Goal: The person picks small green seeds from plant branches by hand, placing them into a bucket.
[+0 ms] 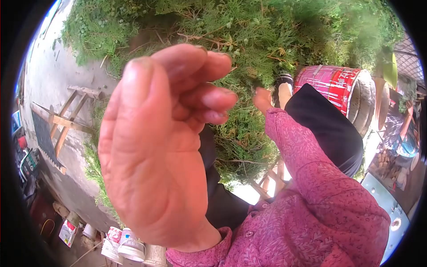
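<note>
My left hand [155,147] is raised close to the camera, large in view. Its palm faces right, the thumb stands apart and the fingers are loosely curled with nothing visible in them. Farther down, my right hand [263,99] reaches into a pile of green conifer branches [247,138] with scaly leaves and small round cones. The foliage and the angle hide most of its fingers, so any grip is not visible. More branches [240,35] spread across the top, partly behind my left hand.
A red paint-streaked bucket [324,86] lies on its side by my dark-trousered knee [324,124]. A wooden frame [66,118] rests on the concrete at left. White tubs [131,244] stand at lower left. At far right is another person's arm [407,122], near a light-blue panel [391,213].
</note>
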Action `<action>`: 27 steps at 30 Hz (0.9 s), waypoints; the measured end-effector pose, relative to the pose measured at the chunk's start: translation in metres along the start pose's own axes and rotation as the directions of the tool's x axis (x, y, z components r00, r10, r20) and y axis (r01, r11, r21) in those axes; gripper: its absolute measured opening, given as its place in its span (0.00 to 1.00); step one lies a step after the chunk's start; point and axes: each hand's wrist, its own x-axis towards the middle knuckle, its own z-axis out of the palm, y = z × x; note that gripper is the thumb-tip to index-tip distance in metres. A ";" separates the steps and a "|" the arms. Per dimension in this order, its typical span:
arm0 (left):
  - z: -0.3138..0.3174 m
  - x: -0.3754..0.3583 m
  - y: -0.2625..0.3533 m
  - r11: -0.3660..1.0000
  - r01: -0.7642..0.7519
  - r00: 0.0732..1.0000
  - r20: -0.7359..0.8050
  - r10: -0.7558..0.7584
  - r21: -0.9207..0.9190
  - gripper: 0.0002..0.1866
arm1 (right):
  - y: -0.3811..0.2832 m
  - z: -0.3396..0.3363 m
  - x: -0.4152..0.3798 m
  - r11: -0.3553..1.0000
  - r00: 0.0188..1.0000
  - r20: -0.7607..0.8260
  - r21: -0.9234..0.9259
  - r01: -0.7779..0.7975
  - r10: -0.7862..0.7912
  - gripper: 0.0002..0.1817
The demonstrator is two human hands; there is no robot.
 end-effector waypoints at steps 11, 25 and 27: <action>-0.017 0.004 0.005 0.989 0.091 0.996 -0.010 -0.093 -0.118 0.20 | 0.019 -0.032 -0.059 0.993 0.998 -0.050 0.111 0.031 -0.026 0.14; -0.020 0.003 0.006 0.993 0.072 0.997 0.023 -0.070 -0.096 0.20 | 0.018 -0.020 -0.042 0.990 0.989 -0.058 -0.033 0.136 -0.137 0.16; -0.006 0.001 -0.001 0.999 -0.022 1.000 0.006 0.022 -0.036 0.20 | 0.013 -0.016 -0.038 0.992 0.993 -0.003 -0.030 0.119 -0.119 0.16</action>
